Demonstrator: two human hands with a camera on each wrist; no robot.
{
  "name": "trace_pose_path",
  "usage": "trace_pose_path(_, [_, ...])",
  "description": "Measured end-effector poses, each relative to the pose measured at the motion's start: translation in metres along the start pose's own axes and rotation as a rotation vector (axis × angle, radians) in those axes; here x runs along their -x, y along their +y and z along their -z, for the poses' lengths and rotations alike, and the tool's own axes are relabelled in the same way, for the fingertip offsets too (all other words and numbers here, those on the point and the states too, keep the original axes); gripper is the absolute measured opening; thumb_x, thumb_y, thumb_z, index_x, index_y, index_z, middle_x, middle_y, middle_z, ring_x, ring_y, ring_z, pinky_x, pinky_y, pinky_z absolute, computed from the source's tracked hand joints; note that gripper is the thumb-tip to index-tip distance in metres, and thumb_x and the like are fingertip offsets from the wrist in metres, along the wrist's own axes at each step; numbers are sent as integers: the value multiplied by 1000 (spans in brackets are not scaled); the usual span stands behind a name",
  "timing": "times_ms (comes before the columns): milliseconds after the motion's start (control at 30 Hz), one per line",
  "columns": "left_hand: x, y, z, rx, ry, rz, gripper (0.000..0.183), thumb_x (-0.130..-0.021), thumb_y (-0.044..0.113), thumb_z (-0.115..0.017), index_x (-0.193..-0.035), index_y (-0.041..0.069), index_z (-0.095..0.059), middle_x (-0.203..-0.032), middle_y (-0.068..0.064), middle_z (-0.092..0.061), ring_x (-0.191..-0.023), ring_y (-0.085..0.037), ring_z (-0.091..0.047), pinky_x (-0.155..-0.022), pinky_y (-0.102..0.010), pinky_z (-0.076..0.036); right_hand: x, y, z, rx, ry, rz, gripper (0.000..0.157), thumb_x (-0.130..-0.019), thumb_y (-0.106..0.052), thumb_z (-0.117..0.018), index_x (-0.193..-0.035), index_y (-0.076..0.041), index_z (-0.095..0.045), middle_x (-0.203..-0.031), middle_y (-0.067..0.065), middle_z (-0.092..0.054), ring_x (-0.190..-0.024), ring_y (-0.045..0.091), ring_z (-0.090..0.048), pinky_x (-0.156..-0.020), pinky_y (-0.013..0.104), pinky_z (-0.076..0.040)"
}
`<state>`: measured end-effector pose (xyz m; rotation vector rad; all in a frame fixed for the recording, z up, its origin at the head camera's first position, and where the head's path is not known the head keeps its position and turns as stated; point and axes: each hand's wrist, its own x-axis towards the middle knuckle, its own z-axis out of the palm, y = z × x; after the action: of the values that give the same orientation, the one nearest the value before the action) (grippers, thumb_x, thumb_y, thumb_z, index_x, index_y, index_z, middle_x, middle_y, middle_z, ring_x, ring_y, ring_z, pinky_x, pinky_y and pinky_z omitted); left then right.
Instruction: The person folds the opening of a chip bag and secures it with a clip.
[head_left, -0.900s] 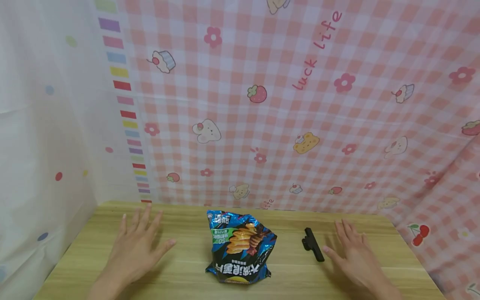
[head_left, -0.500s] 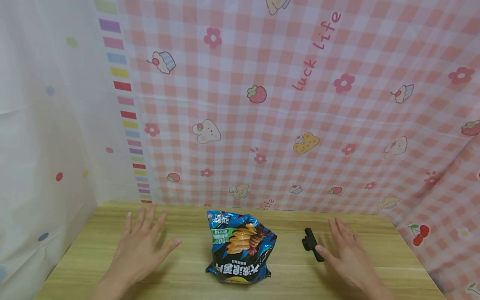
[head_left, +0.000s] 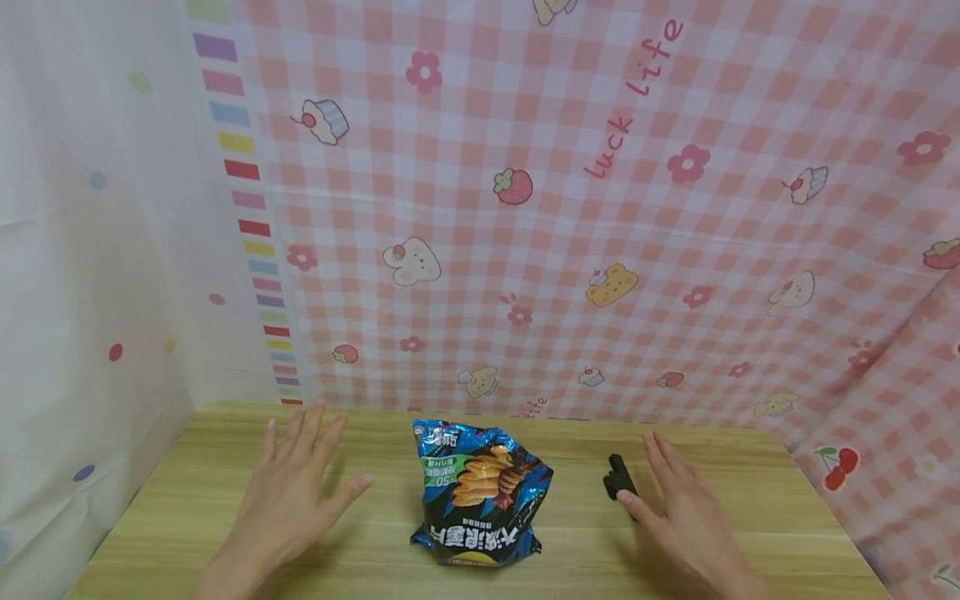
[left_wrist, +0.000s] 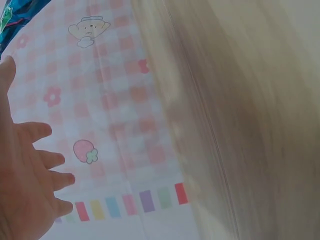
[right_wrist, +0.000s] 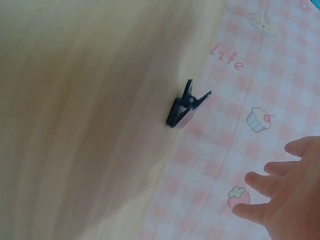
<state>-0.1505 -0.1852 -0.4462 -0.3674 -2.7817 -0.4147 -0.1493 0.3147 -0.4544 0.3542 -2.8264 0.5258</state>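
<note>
A blue and black bag of chips (head_left: 483, 496) lies on the wooden table between the two hands, its printed front up and upside down in the head view. To its right lies a black bag clip (head_left: 617, 477), which the right wrist view shows from the end with its two handles spread. My left hand (head_left: 288, 492) is left of the bag, fingers spread and thumb toward it, holding nothing. On the other side my right hand (head_left: 686, 517) hovers beside the clip with straight fingers; its thumb overlaps the clip's lower end in the head view.
The wooden table (head_left: 375, 575) ends at a pink checked cloth (head_left: 465, 333) hanging along its back edge. A white dotted cloth (head_left: 90, 275) hangs at the left, and more printed cloth closes off the right side.
Both hands have drifted inward: the left toward the bag, the right leftward until its thumb overlaps the clip. The bag and clip stay where they were.
</note>
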Motion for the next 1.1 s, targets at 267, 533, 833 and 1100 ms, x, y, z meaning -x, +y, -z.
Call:
trace_pose_path(267, [-2,8,-2,83,55,-2,85,-98,61,-62,-158,4,-41,-168,-25,-25,-153,-51,-21,-122,-70,-12,-3,-14,-6,-17,22,7,83,-99,-40,-72,-161,0,-34,-165,26,-33,-137,57,-44,-102,75,-40])
trace_pose_path(533, [-3,16,-5,149,99,-9,86,-97,59,-66,-160,7,-40,-168,-22,-29,-150,-48,-30,-115,-71,-29,-3,-28,-11,-89,85,37,77,-97,-35,-76,-157,-1,-42,-160,23,-41,-137,53,-47,-97,75,-44])
trace_pose_path(833, [-8,30,-5,190,98,3,86,-96,60,-67,-162,12,-37,-169,-19,-28,-149,-47,-34,-100,-80,-39,-5,-43,-18,-164,101,29,70,-96,-28,-78,-152,-1,-48,-154,24,-47,-136,50,-49,-98,73,-46])
trace_pose_path(1100, [-11,42,-12,201,182,-64,83,-93,52,-73,-158,11,-41,-164,-19,-38,-143,-46,-43,-105,-74,-40,-4,-57,-27,-285,135,16,65,-93,-20,-80,-149,-4,-52,-137,16,-62,-113,36,-65,-86,58,-57])
